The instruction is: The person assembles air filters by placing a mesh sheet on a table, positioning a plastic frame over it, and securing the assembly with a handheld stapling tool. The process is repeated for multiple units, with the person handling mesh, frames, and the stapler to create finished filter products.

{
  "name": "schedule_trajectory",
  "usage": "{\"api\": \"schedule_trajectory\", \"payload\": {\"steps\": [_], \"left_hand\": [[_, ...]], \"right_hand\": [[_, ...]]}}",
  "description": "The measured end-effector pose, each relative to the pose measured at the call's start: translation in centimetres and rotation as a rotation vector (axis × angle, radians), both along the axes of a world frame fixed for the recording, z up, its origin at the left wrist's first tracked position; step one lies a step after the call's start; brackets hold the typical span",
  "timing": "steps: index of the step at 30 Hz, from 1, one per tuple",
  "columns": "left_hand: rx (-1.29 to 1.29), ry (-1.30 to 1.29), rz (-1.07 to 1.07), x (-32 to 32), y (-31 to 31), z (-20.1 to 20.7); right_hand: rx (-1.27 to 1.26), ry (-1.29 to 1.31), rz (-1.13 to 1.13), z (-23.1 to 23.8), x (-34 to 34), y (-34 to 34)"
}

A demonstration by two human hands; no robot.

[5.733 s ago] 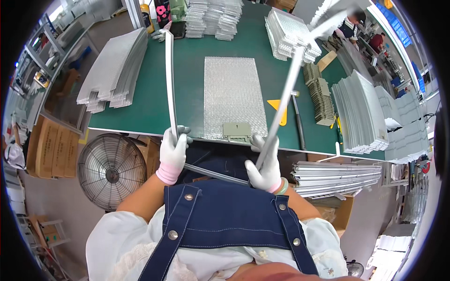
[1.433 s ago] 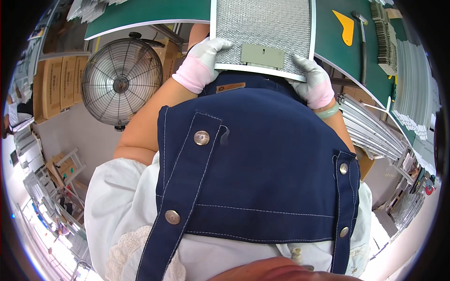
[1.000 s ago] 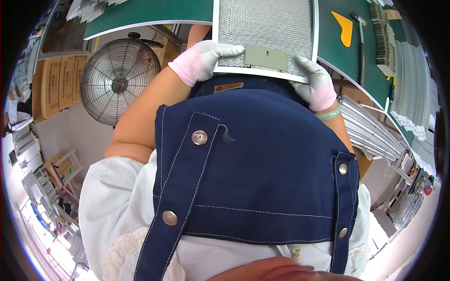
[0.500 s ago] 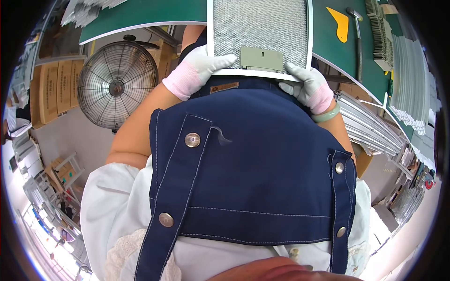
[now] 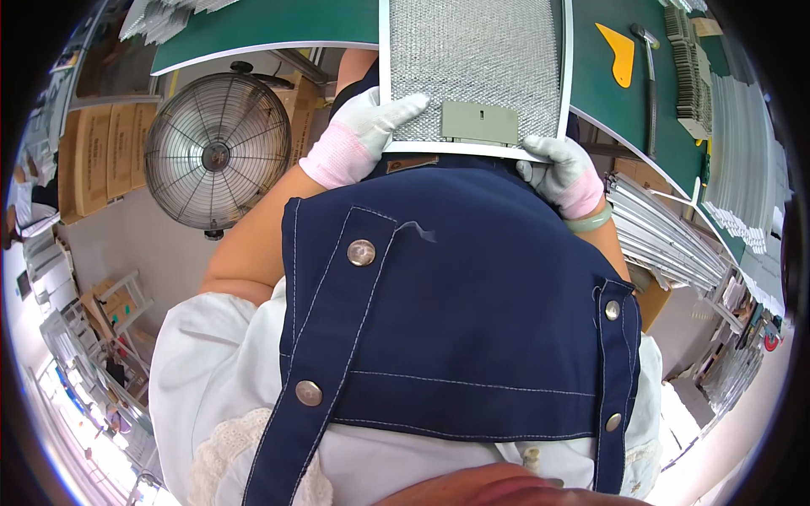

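A framed metal mesh filter panel (image 5: 481, 51) lies over the near edge of the green table, its near end close to my apron. A grey-green rectangular plate (image 5: 479, 123) with a small slot sits at the panel's near edge. My left hand (image 5: 371, 122), in a white glove with a pink cuff, grips the frame's left near corner, thumb resting over the mesh. At the right near corner my right hand (image 5: 558, 171), gloved alike, has its thumb on the frame and its fingers curled beneath. The undersides of both grips are hidden.
A yellow scraper (image 5: 620, 56) and a hammer (image 5: 650, 93) lie on the green table (image 5: 270, 32) right of the panel. Beyond them stand stacked grey-green pieces (image 5: 692, 80). A large round fan (image 5: 217, 155) stands at left; metal strips (image 5: 662, 223) fill a rack at right.
The panel, with its grey-green plate, sits slightly lower and further right in view. My right thumb has shifted from beside the plate toward the frame's corner. Both hands still hold the panel.
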State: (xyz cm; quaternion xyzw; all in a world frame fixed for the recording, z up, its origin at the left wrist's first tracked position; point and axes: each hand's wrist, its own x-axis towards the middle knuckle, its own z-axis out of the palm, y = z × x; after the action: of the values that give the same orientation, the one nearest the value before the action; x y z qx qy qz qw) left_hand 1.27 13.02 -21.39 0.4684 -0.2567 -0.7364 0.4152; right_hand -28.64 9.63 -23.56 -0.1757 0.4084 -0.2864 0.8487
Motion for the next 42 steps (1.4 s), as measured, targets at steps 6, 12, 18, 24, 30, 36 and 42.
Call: {"api": "schedule_trajectory", "payload": {"steps": [6, 12, 18, 24, 30, 36, 42], "left_hand": [[-0.095, -0.008, 0.099, -0.5, -0.7, -1.0], [0.036, 0.088, 0.079, -0.2, -1.8, -1.0], [-0.160, -0.094, 0.101, -0.1, -1.1, -2.2], [-0.143, 0.034, -0.212, 2.9, -1.9, -1.4], [-0.205, -0.305, 0.072, 2.8, -4.9, 0.1], [-0.357, -0.355, -0.151, 3.7, -5.4, 0.8], [-0.456, -0.472, -0.004, 4.1, -9.9, 5.7]], "right_hand": [[0.090, -0.045, -0.183, 1.1, 2.4, -0.2], [0.106, -0.019, -0.168, 0.4, 2.0, -0.3], [-0.539, 0.321, 0.182, 0.8, 0.7, 0.0], [-0.362, 0.275, -0.091, 2.6, 0.6, -1.8], [-0.598, 0.531, -0.032, 1.2, 2.1, -1.7], [-0.524, 0.326, 0.008, 2.9, 1.2, -1.4], [-0.733, 0.368, 0.053, 5.4, 0.9, -0.7]]}}
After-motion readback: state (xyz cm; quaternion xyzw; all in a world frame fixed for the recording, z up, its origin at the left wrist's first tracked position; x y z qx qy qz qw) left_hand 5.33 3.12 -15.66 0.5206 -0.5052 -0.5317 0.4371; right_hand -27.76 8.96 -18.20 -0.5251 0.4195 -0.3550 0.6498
